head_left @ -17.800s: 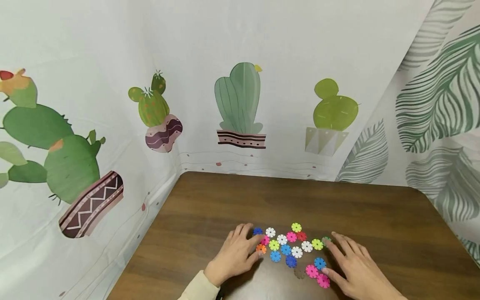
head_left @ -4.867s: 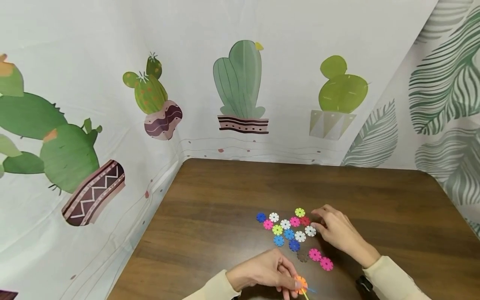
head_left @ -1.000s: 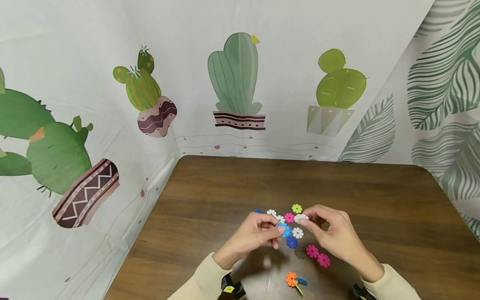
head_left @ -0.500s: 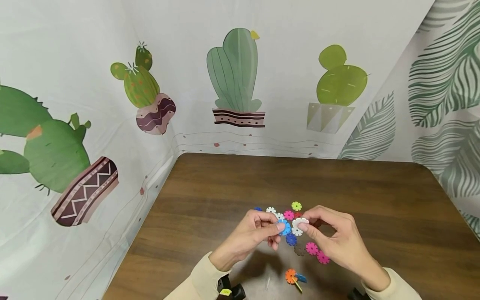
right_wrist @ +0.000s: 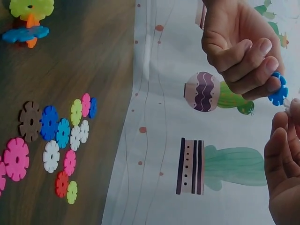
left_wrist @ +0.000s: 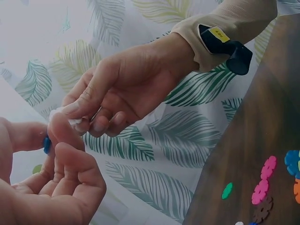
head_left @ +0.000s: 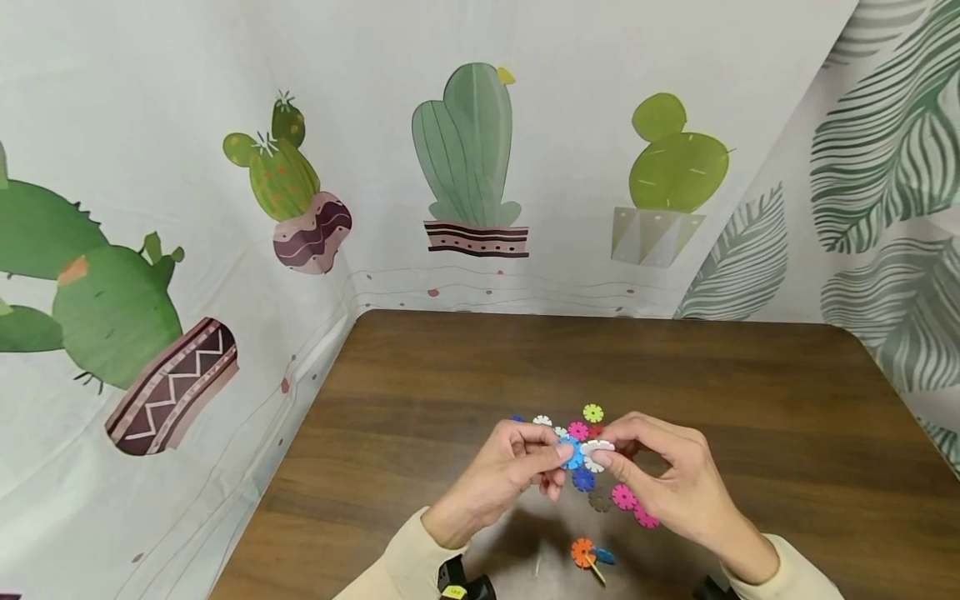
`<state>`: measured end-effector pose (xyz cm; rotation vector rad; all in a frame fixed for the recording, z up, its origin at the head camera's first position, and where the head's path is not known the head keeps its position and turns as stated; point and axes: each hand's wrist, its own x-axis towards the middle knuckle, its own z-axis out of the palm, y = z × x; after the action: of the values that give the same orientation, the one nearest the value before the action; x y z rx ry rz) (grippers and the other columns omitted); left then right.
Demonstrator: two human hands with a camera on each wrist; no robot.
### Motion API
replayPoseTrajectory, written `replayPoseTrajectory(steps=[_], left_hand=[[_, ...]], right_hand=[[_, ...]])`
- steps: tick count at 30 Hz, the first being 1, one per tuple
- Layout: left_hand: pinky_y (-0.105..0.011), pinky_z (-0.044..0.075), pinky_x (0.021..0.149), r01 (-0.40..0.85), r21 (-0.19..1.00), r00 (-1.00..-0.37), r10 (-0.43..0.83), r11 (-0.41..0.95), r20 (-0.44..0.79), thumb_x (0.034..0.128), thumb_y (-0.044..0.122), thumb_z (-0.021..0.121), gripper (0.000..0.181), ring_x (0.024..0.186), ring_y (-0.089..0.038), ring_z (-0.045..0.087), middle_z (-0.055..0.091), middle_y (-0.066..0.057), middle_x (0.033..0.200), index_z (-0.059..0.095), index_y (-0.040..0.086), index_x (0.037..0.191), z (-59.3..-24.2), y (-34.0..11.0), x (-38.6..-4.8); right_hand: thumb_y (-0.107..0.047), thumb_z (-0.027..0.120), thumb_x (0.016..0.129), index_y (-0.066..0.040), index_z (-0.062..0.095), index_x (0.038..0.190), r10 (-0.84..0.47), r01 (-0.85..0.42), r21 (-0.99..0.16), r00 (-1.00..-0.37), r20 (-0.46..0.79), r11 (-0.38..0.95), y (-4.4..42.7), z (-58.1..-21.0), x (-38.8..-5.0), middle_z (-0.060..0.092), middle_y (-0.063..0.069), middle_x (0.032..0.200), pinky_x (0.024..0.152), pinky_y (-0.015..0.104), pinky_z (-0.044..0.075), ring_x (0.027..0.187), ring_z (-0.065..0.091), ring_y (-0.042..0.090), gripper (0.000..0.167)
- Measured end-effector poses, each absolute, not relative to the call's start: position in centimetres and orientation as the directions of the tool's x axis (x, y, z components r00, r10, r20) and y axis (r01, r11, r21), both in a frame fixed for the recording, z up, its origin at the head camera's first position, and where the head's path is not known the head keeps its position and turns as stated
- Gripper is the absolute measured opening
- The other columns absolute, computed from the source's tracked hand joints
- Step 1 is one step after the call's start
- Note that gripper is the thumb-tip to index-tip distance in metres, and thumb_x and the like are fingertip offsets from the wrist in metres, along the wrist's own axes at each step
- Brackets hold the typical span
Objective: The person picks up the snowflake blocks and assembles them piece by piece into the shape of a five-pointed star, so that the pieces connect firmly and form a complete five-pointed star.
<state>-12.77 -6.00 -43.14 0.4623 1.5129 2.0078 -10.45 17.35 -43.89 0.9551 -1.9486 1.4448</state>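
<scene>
Above the table my left hand [head_left: 498,471] pinches a light-blue notched plastic disc [head_left: 575,454] between thumb and fingers. From the other side, my right hand [head_left: 678,471] pinches a white notched disc [head_left: 597,448], tilted nearly edge-on. The two discs' edges meet or overlap in the head view; whether their slots interlock cannot be told. In the right wrist view the blue disc [left_wrist: 46,145] is better seen as [right_wrist: 278,89] the blue disc's face, with the white one mostly hidden by fingertips. Near the table's front lies a joined piece of orange disc [head_left: 582,552], blue and yellow-green discs.
Loose discs lie on the brown table [head_left: 420,375] beneath and beyond the hands: a yellow-green disc [head_left: 593,413], a dark-blue disc [head_left: 583,479], a brown disc [head_left: 600,500], a pink disc [head_left: 623,497] and several more. A green disc [left_wrist: 227,191] sits apart. A printed curtain stands behind.
Orange, blue and yellow-green discs, loose at first, were joined in my left hand and now lie at the front. Since half a second ago, the white disc has come left against the blue one.
</scene>
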Motion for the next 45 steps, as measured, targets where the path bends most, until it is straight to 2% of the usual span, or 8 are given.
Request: replayPoseTrajectory(steps=[3,10,13,20,26,32,38,45], left_hand=[[-0.019,0.057,0.061,-0.252,0.946,-0.786,0.613,-0.205,-0.077,0.1035,0.014,0.069,0.013,0.059,-0.004,0.063,0.069,0.01,0.07,0.069,0.011,0.091,-42.97,-6.06,-12.74],[-0.019,0.057,0.062,-0.253,0.947,-0.786,0.613,-0.2,-0.08,0.1033,0.013,0.069,0.015,0.06,-0.004,0.062,0.068,0.009,0.07,0.068,0.014,0.088,-42.69,-6.14,-12.79],[-0.019,0.057,0.062,-0.243,0.951,-0.787,0.612,-0.193,-0.077,0.1036,0.014,0.069,0.014,0.059,-0.004,0.062,0.068,0.009,0.07,0.068,0.01,0.09,-42.78,-6.07,-12.79],[-0.018,0.056,0.061,-0.182,0.969,-0.788,0.614,-0.167,-0.043,0.1045,0.014,0.067,0.044,0.056,-0.003,0.063,0.067,0.012,0.068,0.053,-0.027,0.102,-42.98,-5.8,-12.68],[-0.017,0.055,0.059,-0.154,0.981,-0.784,0.619,-0.115,-0.05,0.103,0.014,0.069,0.043,0.055,-0.001,0.062,0.068,0.012,0.068,0.057,-0.027,0.102,-42.77,-5.98,-12.52],[-0.016,0.049,0.056,-0.134,0.986,-0.774,0.631,-0.094,-0.045,0.1027,0.011,0.07,0.041,0.054,-0.001,0.064,0.069,0.011,0.067,0.059,-0.028,0.101,-42.88,-6.16,-12.46],[-0.014,0.049,0.055,-0.12,0.985,-0.77,0.638,-0.123,-0.014,0.1033,0.011,0.07,0.044,0.053,-0.001,0.065,0.07,0.009,0.067,0.057,-0.031,0.1,-43.13,-6.09,-12.51],[-0.014,0.049,0.054,-0.101,0.984,-0.775,0.632,-0.146,0.015,0.1036,0.013,0.07,0.044,0.053,-0.001,0.066,0.07,0.008,0.067,0.059,-0.03,0.098,-43.42,-5.99,-12.56]], right_hand=[[0.006,0.089,0.079,-0.009,0.076,0.101,-0.224,-0.794,-0.581,-0.608,0.762,0.179,17.34,-43.87,-10.47,0.074,0.001,0.088,0.067,0.015,0.056,0.076,0.064,0.002,0.03],[-0.01,0.087,0.09,-0.011,0.077,0.1,-0.215,-0.797,-0.568,-0.603,0.769,0.205,17.21,-43.92,-10.48,0.073,-0.001,0.085,0.065,0.015,0.054,0.074,0.062,0.002,0.014],[-0.018,0.085,0.094,-0.01,0.077,0.098,-0.213,-0.81,-0.549,-0.585,0.783,0.207,17.03,-43.94,-10.56,0.071,0.0,0.084,0.063,0.015,0.052,0.073,0.061,0.002,0.012],[-0.025,0.079,0.099,-0.008,0.076,0.097,-0.221,-0.836,-0.507,-0.545,0.809,0.21,16.81,-43.89,-10.59,0.072,0.001,0.085,0.061,0.015,0.049,0.074,0.058,0.001,0.017],[-0.018,0.077,0.1,-0.003,0.075,0.095,-0.264,-0.888,-0.434,-0.459,0.848,0.15,16.77,-43.6,-10.77,0.073,0.005,0.087,0.067,0.015,0.052,0.079,0.062,0.004,0.016],[-0.02,0.075,0.102,-0.003,0.075,0.092,-0.295,-0.918,-0.368,-0.397,0.869,0.149,16.79,-43.57,-10.81,0.072,0.005,0.084,0.068,0.015,0.056,0.079,0.064,0.005,0.02],[-0.021,0.075,0.101,-0.003,0.076,0.091,-0.305,-0.921,-0.357,-0.389,0.869,0.156,16.99,-43.56,-10.91,0.073,0.006,0.084,0.07,0.015,0.059,0.078,0.068,0.007,0.021],[-0.019,0.077,0.099,-0.004,0.078,0.091,-0.322,-0.921,-0.377,-0.388,0.864,0.098,17.1,-43.65,-11.08,0.073,0.005,0.081,0.064,0.013,0.056,0.073,0.066,0.006,0.017]])
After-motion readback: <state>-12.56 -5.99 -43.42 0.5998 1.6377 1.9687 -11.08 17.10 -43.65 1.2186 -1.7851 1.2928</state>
